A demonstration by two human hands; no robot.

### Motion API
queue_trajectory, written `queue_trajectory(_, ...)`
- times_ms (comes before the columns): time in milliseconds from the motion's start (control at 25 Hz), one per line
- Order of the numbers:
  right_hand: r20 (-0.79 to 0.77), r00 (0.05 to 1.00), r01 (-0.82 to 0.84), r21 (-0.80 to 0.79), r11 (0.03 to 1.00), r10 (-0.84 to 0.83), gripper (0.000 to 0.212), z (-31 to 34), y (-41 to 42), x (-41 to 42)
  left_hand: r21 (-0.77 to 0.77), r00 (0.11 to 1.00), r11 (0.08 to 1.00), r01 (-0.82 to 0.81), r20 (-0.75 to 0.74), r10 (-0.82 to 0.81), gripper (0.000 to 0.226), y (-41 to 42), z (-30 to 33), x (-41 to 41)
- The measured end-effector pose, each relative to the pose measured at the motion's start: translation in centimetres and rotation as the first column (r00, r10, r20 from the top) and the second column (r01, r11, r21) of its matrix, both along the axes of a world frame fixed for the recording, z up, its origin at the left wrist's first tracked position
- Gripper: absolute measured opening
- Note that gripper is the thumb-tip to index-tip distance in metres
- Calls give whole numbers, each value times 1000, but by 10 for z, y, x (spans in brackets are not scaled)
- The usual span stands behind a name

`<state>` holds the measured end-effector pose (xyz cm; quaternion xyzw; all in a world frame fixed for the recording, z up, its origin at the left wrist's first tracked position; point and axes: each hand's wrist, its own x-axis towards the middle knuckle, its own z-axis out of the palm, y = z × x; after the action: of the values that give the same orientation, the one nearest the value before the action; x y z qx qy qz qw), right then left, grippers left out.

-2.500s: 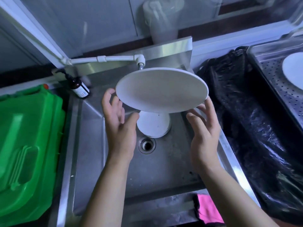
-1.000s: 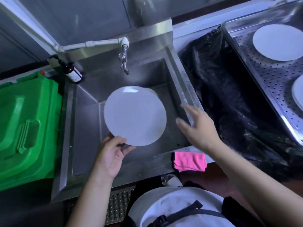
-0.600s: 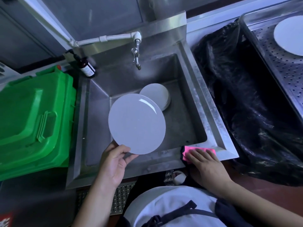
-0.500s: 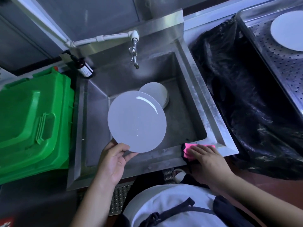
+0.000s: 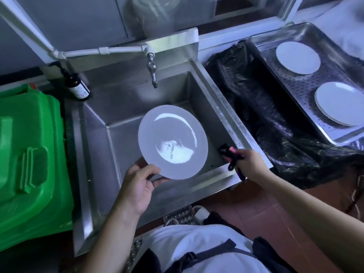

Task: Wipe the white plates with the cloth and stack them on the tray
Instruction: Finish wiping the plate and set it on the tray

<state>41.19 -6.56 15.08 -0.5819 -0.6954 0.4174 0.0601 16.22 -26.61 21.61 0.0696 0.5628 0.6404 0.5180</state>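
Left hand (image 5: 137,186): pinches near rim of white plate (image 5: 173,141), thumb on top; held over sink (image 5: 230,107)
Right hand (image 5: 250,164): fingers curled around pink cloth (image 5: 229,152) at sink's right near corner
Tray (image 5: 291,89): far right; two plates (image 5: 297,57) lying apart

green bin (image 5: 29,164) cut off at left edge; cloth (image 5: 231,154) motion-blurred, mostly hidden in right hand (image 5: 251,166).

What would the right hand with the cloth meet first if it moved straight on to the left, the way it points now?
Probably the white plate in the left hand. The right hand, gripping the pink cloth, points at its right edge over the sink. Nothing lies between, though depth is unclear.
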Motion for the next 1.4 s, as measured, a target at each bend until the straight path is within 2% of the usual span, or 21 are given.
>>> queue_trajectory(40,-181,961,195,-91,976,-209,24,16,-6,-6,28,1000,999,28,7,-29,32,-9,-1,-5)
queue_trajectory(80,-312,874,318,-213,924,-373,21,32,-15,-12,56,998,997,58,11,-58,34,-16,-3,-10)
queue_trajectory(160,-426,739,363,-400,841,-522,11,57,-39,-25,106,992,987,121,11,-123,45,-25,-4,-19)
queue_trajectory(280,-462,681,359,-465,809,-568,9,71,-74,-46,174,975,960,222,-27,-220,59,-31,1,-29)
queue_trajectory(440,-489,599,442,-458,771,-634,12,82,-106,-57,220,941,916,336,-48,-334,61,-35,11,-41)
queue_trajectory(560,-481,617,462,-419,781,-623,11,88,-116,-55,230,932,906,354,-7,-363,60,-36,13,-46)
queue_trajectory(640,-442,689,503,-278,818,-574,12,95,-117,-57,221,937,913,342,-8,-349,60,-36,13,-46)
queue_trajectory(720,-372,805,505,22,863,-462,14,103,-111,-64,214,943,919,330,-29,-332,65,-37,16,-45)
queue_trajectory(760,-345,844,483,152,863,-412,12,107,-107,-70,210,942,918,335,-46,-333,70,-37,17,-44)
queue_trajectory(840,-324,874,454,281,845,-361,17,113,-103,-87,219,938,913,345,-63,-340,75,-38,20,-42)
queue_trajectory(960,-300,862,488,276,828,-408,35,115,-101,-119,241,924,893,381,-86,-372,77,-36,31,-34)
queue_trajectory(1040,-348,859,471,250,846,-376,42,122,-99,-139,252,913,877,409,-123,-390,79,-35,40,-30)
queue_trajectory(1160,-439,885,309,309,900,-153,46,146,-101,-161,272,913,872,407,-141,-382,77,-32,48,-29)
queue_trajectory(1280,-409,902,57,431,900,138,37,162,-116,-176,295,926,878,376,-146,-347,76,-31,52,-33)
queue_trajectory(1400,-389,867,-138,412,901,311,37,158,-135,-172,333,929,868,367,-175,-326,78,-32,53,-37)
